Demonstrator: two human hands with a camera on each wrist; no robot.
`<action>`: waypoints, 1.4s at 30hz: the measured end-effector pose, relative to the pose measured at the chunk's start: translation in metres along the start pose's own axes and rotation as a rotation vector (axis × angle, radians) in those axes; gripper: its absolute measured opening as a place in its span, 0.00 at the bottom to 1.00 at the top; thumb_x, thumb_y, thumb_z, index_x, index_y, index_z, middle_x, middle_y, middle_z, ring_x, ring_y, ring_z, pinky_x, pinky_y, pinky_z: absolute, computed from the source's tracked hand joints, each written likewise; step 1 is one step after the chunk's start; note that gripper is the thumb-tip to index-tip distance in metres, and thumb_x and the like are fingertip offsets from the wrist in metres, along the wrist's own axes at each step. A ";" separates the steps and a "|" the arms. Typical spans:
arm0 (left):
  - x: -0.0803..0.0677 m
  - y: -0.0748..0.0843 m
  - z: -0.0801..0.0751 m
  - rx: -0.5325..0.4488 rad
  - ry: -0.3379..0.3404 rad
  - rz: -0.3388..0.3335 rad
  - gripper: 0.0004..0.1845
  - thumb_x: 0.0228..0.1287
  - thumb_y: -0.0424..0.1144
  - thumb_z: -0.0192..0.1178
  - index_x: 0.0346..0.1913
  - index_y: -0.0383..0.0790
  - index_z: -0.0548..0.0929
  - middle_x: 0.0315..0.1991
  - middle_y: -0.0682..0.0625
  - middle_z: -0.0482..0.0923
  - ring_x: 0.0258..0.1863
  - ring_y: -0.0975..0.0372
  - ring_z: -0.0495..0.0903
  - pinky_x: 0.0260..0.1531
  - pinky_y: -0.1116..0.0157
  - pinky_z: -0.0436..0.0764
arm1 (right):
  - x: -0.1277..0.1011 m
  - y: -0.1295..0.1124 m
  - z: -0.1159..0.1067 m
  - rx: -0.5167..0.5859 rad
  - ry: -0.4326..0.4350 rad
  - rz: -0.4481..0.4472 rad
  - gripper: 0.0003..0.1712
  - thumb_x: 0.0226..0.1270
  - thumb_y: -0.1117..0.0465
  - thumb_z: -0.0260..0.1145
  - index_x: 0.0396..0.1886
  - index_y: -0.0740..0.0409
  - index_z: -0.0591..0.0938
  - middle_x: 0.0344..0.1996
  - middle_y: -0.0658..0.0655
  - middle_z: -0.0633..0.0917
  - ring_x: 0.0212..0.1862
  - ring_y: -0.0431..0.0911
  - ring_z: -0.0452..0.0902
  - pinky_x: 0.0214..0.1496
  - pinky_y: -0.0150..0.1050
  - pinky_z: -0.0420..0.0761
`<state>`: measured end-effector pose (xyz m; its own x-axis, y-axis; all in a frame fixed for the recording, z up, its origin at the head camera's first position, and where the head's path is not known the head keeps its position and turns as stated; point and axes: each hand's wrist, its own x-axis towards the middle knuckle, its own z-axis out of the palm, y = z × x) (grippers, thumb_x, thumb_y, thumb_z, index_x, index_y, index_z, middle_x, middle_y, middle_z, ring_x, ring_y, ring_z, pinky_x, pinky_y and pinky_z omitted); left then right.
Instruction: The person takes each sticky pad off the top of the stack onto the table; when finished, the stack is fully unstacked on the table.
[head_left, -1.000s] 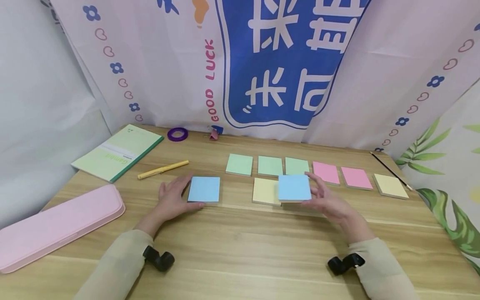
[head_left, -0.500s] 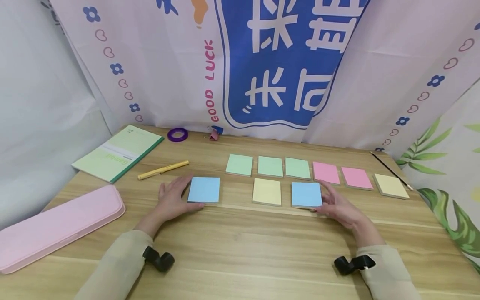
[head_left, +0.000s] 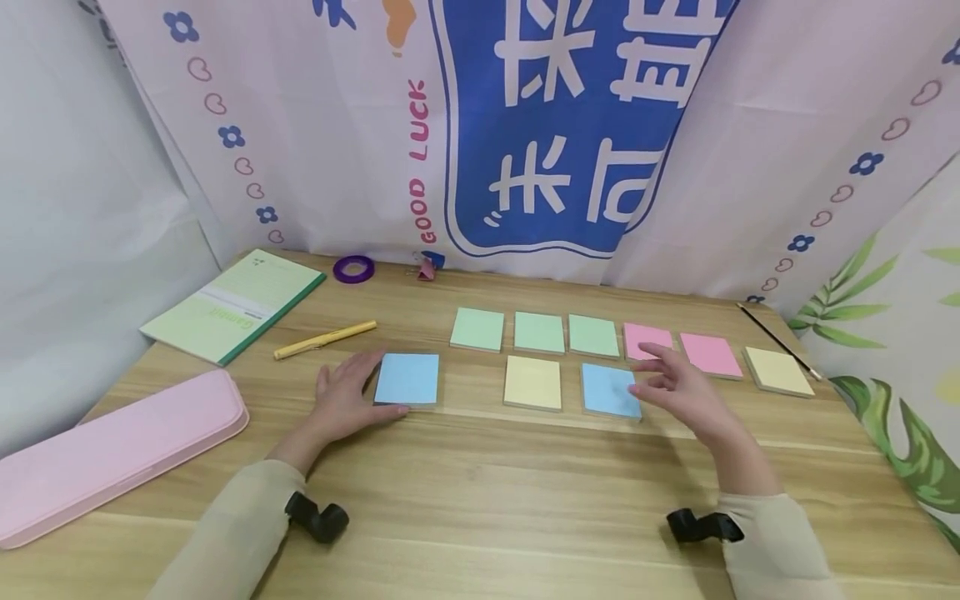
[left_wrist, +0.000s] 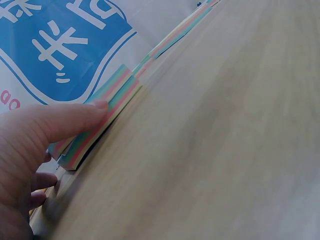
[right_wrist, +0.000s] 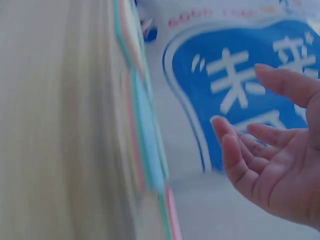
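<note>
My left hand (head_left: 347,398) holds a blue-topped sticky note pad (head_left: 407,378) at its left side, with the thumb along the near edge and fingers at the far edge. In the left wrist view, striped pad edges (left_wrist: 107,117) beside the thumb look like two pads, one upon the other. My right hand (head_left: 686,396) hovers just above and right of a second blue pad (head_left: 606,389), fingers loosely spread and holding nothing. That pad lies flat on the table. Left of it lies a yellow pad (head_left: 532,382).
Behind run green pads (head_left: 477,329), pink pads (head_left: 710,356) and another yellow pad (head_left: 778,372). A pencil (head_left: 780,342) lies far right. On the left are a yellow pen (head_left: 326,340), notebook (head_left: 234,304), pink case (head_left: 120,454), purple tape roll (head_left: 353,268) and binder clips (head_left: 428,265).
My right hand carried the second blue pad right and down onto the table beside the yellow pad, then let go and lifted. My left hand has stayed in place.
</note>
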<state>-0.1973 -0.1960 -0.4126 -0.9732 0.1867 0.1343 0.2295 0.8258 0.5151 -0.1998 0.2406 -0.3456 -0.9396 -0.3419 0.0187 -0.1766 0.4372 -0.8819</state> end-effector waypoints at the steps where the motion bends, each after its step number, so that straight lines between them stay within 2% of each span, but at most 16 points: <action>1: 0.000 0.000 0.000 0.003 0.000 0.000 0.54 0.36 0.66 0.61 0.63 0.35 0.56 0.60 0.35 0.55 0.59 0.44 0.48 0.52 0.41 0.32 | 0.003 -0.006 0.007 0.033 -0.012 -0.030 0.38 0.57 0.62 0.61 0.64 0.62 0.53 0.53 0.68 0.66 0.45 0.55 0.69 0.42 0.36 0.73; 5: 0.001 0.000 0.002 0.010 -0.003 0.000 0.54 0.35 0.66 0.61 0.63 0.35 0.57 0.60 0.36 0.56 0.59 0.44 0.49 0.52 0.41 0.32 | 0.022 -0.029 0.047 0.232 -0.116 -0.116 0.40 0.55 0.68 0.62 0.64 0.60 0.52 0.57 0.65 0.63 0.48 0.61 0.67 0.43 0.37 0.74; 7: 0.001 0.001 0.002 0.008 -0.003 0.001 0.54 0.35 0.66 0.61 0.63 0.35 0.57 0.60 0.36 0.56 0.59 0.44 0.49 0.51 0.41 0.32 | 0.033 -0.037 0.073 0.307 -0.177 -0.119 0.42 0.53 0.69 0.62 0.65 0.60 0.50 0.58 0.66 0.60 0.49 0.63 0.65 0.44 0.39 0.74; 11: 0.000 0.002 0.002 0.003 0.001 0.003 0.53 0.36 0.63 0.63 0.62 0.34 0.58 0.60 0.37 0.56 0.59 0.44 0.49 0.51 0.41 0.32 | 0.056 -0.046 0.120 0.377 -0.274 -0.074 0.45 0.52 0.69 0.64 0.65 0.57 0.49 0.60 0.66 0.56 0.48 0.60 0.68 0.45 0.41 0.73; 15: 0.000 0.002 0.002 -0.001 0.014 0.006 0.52 0.36 0.61 0.64 0.62 0.34 0.58 0.59 0.36 0.57 0.59 0.43 0.50 0.51 0.41 0.33 | 0.074 -0.051 0.155 0.395 -0.302 0.017 0.47 0.50 0.69 0.65 0.66 0.53 0.49 0.61 0.65 0.56 0.44 0.51 0.72 0.46 0.41 0.72; 19: -0.001 0.002 0.001 -0.005 0.011 0.001 0.51 0.36 0.60 0.65 0.62 0.34 0.58 0.59 0.36 0.57 0.58 0.42 0.50 0.51 0.40 0.33 | 0.083 -0.062 0.176 0.336 -0.336 0.082 0.49 0.50 0.68 0.65 0.67 0.55 0.47 0.60 0.65 0.57 0.44 0.49 0.72 0.49 0.42 0.69; 22: -0.001 0.002 0.001 -0.002 0.010 0.000 0.51 0.36 0.60 0.65 0.62 0.34 0.58 0.59 0.36 0.57 0.58 0.43 0.50 0.51 0.40 0.33 | 0.087 -0.066 0.186 0.242 -0.331 0.072 0.50 0.49 0.67 0.66 0.66 0.59 0.46 0.60 0.65 0.59 0.44 0.49 0.72 0.48 0.40 0.70; 25: -0.001 0.001 0.001 -0.002 0.015 0.004 0.52 0.36 0.61 0.65 0.62 0.34 0.58 0.59 0.36 0.57 0.58 0.42 0.50 0.51 0.40 0.33 | 0.094 -0.060 0.195 0.167 -0.308 0.044 0.51 0.47 0.64 0.69 0.66 0.60 0.47 0.58 0.62 0.62 0.41 0.46 0.73 0.41 0.37 0.73; 27: 0.000 0.001 0.000 -0.004 0.013 0.006 0.52 0.35 0.62 0.64 0.62 0.34 0.58 0.59 0.36 0.58 0.58 0.43 0.50 0.51 0.40 0.33 | 0.101 -0.051 0.200 0.129 -0.298 0.026 0.50 0.45 0.62 0.70 0.64 0.60 0.52 0.55 0.59 0.64 0.36 0.44 0.73 0.34 0.35 0.74; 31: 0.000 0.001 0.000 -0.008 0.006 0.004 0.52 0.35 0.62 0.64 0.62 0.35 0.58 0.59 0.36 0.57 0.59 0.43 0.49 0.51 0.40 0.33 | 0.106 -0.052 0.203 0.040 -0.289 -0.030 0.39 0.42 0.62 0.72 0.56 0.58 0.63 0.48 0.57 0.66 0.31 0.44 0.73 0.28 0.36 0.75; 33: 0.000 0.001 0.000 -0.009 0.005 0.003 0.52 0.36 0.62 0.64 0.62 0.35 0.58 0.59 0.36 0.57 0.59 0.43 0.49 0.51 0.40 0.32 | 0.108 -0.053 0.204 -0.039 -0.270 -0.068 0.36 0.41 0.60 0.72 0.52 0.55 0.66 0.45 0.54 0.67 0.36 0.44 0.71 0.34 0.36 0.74; 38: 0.001 0.001 0.000 -0.006 0.008 0.007 0.52 0.36 0.61 0.64 0.62 0.35 0.58 0.59 0.36 0.57 0.59 0.43 0.49 0.51 0.40 0.33 | 0.112 -0.055 0.208 -0.216 -0.220 -0.121 0.41 0.38 0.54 0.74 0.55 0.53 0.66 0.43 0.50 0.70 0.47 0.43 0.62 0.50 0.37 0.65; 40: 0.001 0.000 0.000 -0.004 0.007 0.007 0.51 0.37 0.61 0.64 0.62 0.35 0.58 0.59 0.36 0.57 0.59 0.43 0.49 0.51 0.40 0.33 | 0.113 -0.054 0.209 -0.206 -0.208 -0.116 0.42 0.37 0.54 0.74 0.56 0.54 0.66 0.42 0.50 0.70 0.47 0.43 0.63 0.50 0.38 0.65; 42: 0.000 -0.001 0.000 0.000 0.001 0.006 0.51 0.37 0.61 0.64 0.62 0.35 0.58 0.60 0.36 0.56 0.59 0.43 0.48 0.51 0.40 0.33 | 0.112 -0.052 0.209 -0.138 -0.196 -0.097 0.43 0.36 0.57 0.75 0.56 0.55 0.65 0.41 0.51 0.71 0.44 0.43 0.65 0.49 0.37 0.66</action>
<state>-0.1977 -0.1961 -0.4133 -0.9717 0.1915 0.1381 0.2356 0.8248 0.5140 -0.2344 0.0052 -0.3961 -0.8435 -0.5371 -0.0035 -0.3145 0.4992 -0.8074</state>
